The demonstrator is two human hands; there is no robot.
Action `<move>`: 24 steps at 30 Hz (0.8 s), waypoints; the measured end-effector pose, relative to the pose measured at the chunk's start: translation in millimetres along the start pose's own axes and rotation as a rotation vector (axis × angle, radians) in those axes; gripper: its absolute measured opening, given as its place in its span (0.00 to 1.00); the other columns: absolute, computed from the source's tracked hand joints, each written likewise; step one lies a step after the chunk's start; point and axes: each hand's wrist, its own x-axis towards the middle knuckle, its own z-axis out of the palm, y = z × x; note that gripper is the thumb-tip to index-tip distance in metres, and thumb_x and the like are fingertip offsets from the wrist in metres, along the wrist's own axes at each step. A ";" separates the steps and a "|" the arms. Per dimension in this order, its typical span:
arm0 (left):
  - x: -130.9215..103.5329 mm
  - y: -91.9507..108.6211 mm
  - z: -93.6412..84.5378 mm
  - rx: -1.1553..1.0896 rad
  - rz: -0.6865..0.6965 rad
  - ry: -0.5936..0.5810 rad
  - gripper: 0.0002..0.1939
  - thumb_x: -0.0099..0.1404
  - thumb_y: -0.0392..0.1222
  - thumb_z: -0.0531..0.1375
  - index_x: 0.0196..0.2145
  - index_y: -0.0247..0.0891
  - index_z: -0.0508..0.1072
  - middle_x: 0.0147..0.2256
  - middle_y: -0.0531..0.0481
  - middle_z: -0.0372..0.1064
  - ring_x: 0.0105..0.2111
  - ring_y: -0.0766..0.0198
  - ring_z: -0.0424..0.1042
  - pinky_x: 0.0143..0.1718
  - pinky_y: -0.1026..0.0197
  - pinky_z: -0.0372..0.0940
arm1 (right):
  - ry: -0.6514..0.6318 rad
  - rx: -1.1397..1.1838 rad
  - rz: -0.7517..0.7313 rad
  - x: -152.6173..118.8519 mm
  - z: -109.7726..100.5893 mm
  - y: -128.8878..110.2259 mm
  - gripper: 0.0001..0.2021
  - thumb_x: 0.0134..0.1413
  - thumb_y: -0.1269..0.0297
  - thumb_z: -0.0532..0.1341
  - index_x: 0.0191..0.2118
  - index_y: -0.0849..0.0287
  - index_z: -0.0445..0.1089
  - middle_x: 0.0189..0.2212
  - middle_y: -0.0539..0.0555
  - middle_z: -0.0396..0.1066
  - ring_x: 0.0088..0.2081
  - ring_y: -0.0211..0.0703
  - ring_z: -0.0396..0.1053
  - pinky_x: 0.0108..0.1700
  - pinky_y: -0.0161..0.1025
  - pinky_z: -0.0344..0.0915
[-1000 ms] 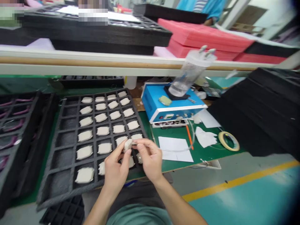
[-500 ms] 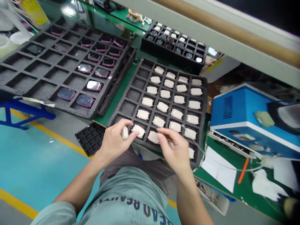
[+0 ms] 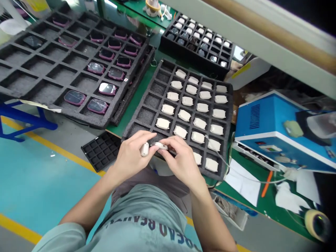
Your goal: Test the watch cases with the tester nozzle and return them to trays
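Note:
My left hand (image 3: pixel 132 152) is closed around a small white watch case (image 3: pixel 144 149) tucked against its fingers. Its thumb tip reaches a second white watch case (image 3: pixel 160 145), which is tilted edge-on between my two hands. My right hand (image 3: pixel 181 157) pinches that second case between thumb and fingers. Both hands are over the front edge of a black foam tray (image 3: pixel 145 115) with square pockets. Rows of similar white cases (image 3: pixel 198 123) lie in it, one per pocket, while the leftmost column has bare pockets. My hands hide part of the front row.
On the left, a larger foam tray (image 3: pixel 57 75) holds several purple-framed watches (image 3: pixel 97 105). A black box (image 3: pixel 168 45) of small parts stands behind. To the right are a blue machine (image 3: pixel 254 122), a thin tube, white paper (image 3: pixel 246 183), an orange stick (image 3: pixel 267 183) and a tape roll (image 3: pixel 317 224).
My right hand has moved left from the front-row pockets to meet my left hand, now pinching a case. My left hand keeps its own case. The view has shifted slightly.

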 end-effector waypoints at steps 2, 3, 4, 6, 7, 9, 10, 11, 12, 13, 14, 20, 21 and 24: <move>8.0 4.7 -2.3 -0.069 0.056 -0.109 0.13 0.70 0.41 0.65 0.52 0.39 0.80 0.45 0.45 0.80 0.42 0.59 0.79 0.44 0.60 0.71 | 0.034 0.090 -0.011 -3.2 -2.4 1.2 0.06 0.66 0.69 0.64 0.46 0.54 0.76 0.41 0.55 0.76 0.44 0.47 0.74 0.47 0.44 0.71; 12.3 8.0 -2.4 -0.090 0.070 -0.140 0.12 0.70 0.40 0.65 0.50 0.39 0.80 0.41 0.47 0.80 0.39 0.60 0.79 0.42 0.60 0.71 | 0.051 0.124 -0.019 -4.5 -3.7 1.5 0.06 0.66 0.69 0.64 0.46 0.53 0.76 0.41 0.55 0.76 0.43 0.46 0.74 0.47 0.44 0.72; 16.6 11.8 -1.6 -0.111 0.066 -0.134 0.10 0.69 0.40 0.66 0.48 0.39 0.81 0.39 0.48 0.79 0.36 0.61 0.77 0.40 0.61 0.70 | 0.090 0.157 -0.021 -5.6 -5.0 1.7 0.06 0.65 0.68 0.65 0.46 0.53 0.76 0.42 0.54 0.76 0.43 0.46 0.75 0.47 0.43 0.73; 24.4 19.1 3.0 -0.204 -0.020 -0.034 0.07 0.68 0.39 0.67 0.44 0.39 0.82 0.35 0.49 0.79 0.33 0.63 0.75 0.36 0.62 0.68 | 0.228 0.232 0.011 -6.9 -7.0 1.3 0.10 0.63 0.66 0.67 0.49 0.53 0.76 0.44 0.55 0.77 0.42 0.45 0.75 0.45 0.42 0.74; 27.5 22.0 6.6 -0.289 -0.093 0.027 0.07 0.67 0.40 0.67 0.42 0.38 0.82 0.33 0.50 0.78 0.30 0.65 0.74 0.33 0.63 0.68 | 0.304 0.274 0.038 -7.3 -7.7 0.8 0.12 0.63 0.65 0.68 0.51 0.53 0.76 0.45 0.55 0.77 0.41 0.44 0.76 0.43 0.42 0.75; 31.8 25.3 15.0 -0.496 -0.255 0.102 0.08 0.66 0.43 0.69 0.42 0.38 0.82 0.29 0.52 0.76 0.24 0.68 0.69 0.26 0.66 0.64 | 0.397 0.344 0.083 -7.4 -8.8 -0.8 0.12 0.63 0.63 0.68 0.51 0.54 0.77 0.44 0.56 0.79 0.39 0.44 0.77 0.39 0.40 0.75; 33.0 25.7 19.2 -0.589 -0.321 0.111 0.10 0.65 0.44 0.70 0.43 0.38 0.82 0.27 0.54 0.74 0.22 0.70 0.67 0.23 0.67 0.62 | 0.410 0.369 0.091 -7.3 -9.3 -1.7 0.11 0.63 0.62 0.67 0.50 0.55 0.78 0.42 0.56 0.81 0.37 0.43 0.77 0.37 0.39 0.75; 33.7 25.6 22.9 -0.662 -0.367 0.111 0.12 0.65 0.46 0.70 0.43 0.38 0.82 0.26 0.54 0.73 0.20 0.71 0.65 0.21 0.67 0.61 | 0.414 0.391 0.091 -7.0 -9.8 -2.4 0.09 0.63 0.63 0.67 0.48 0.55 0.79 0.41 0.55 0.82 0.37 0.43 0.78 0.36 0.39 0.75; 34.1 25.2 26.0 -0.711 -0.395 0.111 0.13 0.64 0.47 0.71 0.43 0.38 0.82 0.26 0.54 0.73 0.20 0.72 0.65 0.20 0.68 0.60 | 0.422 0.420 0.088 -6.6 -10.3 -2.9 0.09 0.62 0.63 0.68 0.47 0.55 0.80 0.40 0.55 0.82 0.36 0.43 0.78 0.36 0.39 0.75; 34.3 24.8 28.3 -0.742 -0.410 0.112 0.14 0.64 0.47 0.72 0.43 0.38 0.82 0.26 0.54 0.74 0.20 0.72 0.66 0.20 0.69 0.61 | 0.429 0.459 0.087 -6.1 -10.6 -3.1 0.09 0.62 0.63 0.68 0.46 0.55 0.80 0.40 0.55 0.83 0.36 0.43 0.79 0.37 0.39 0.76; 34.4 24.5 29.9 -0.759 -0.419 0.118 0.14 0.63 0.47 0.72 0.42 0.37 0.81 0.27 0.54 0.74 0.20 0.72 0.66 0.20 0.69 0.61 | 0.438 0.503 0.088 -5.5 -10.7 -2.9 0.10 0.60 0.64 0.69 0.47 0.55 0.81 0.41 0.55 0.83 0.37 0.43 0.79 0.38 0.39 0.77; 35.4 25.1 32.4 -0.817 -0.428 0.155 0.12 0.63 0.46 0.72 0.40 0.37 0.80 0.24 0.55 0.73 0.19 0.73 0.67 0.19 0.71 0.63 | 0.446 0.609 0.122 -0.2 -6.0 0.0 0.12 0.57 0.66 0.70 0.48 0.55 0.81 0.41 0.55 0.84 0.38 0.43 0.80 0.40 0.39 0.79; 35.5 25.0 32.6 -0.824 -0.422 0.154 0.12 0.64 0.46 0.72 0.40 0.37 0.79 0.24 0.55 0.73 0.19 0.73 0.67 0.19 0.71 0.63 | 0.444 0.613 0.120 0.9 -5.0 0.2 0.12 0.57 0.66 0.70 0.47 0.55 0.81 0.40 0.55 0.84 0.38 0.43 0.80 0.40 0.38 0.79; 35.5 23.2 32.4 -0.837 -0.406 0.145 0.12 0.64 0.46 0.72 0.40 0.37 0.79 0.25 0.55 0.74 0.19 0.73 0.68 0.20 0.71 0.64 | 0.437 0.631 0.104 3.2 -3.8 0.6 0.11 0.58 0.67 0.70 0.47 0.55 0.81 0.40 0.54 0.84 0.38 0.41 0.80 0.39 0.36 0.78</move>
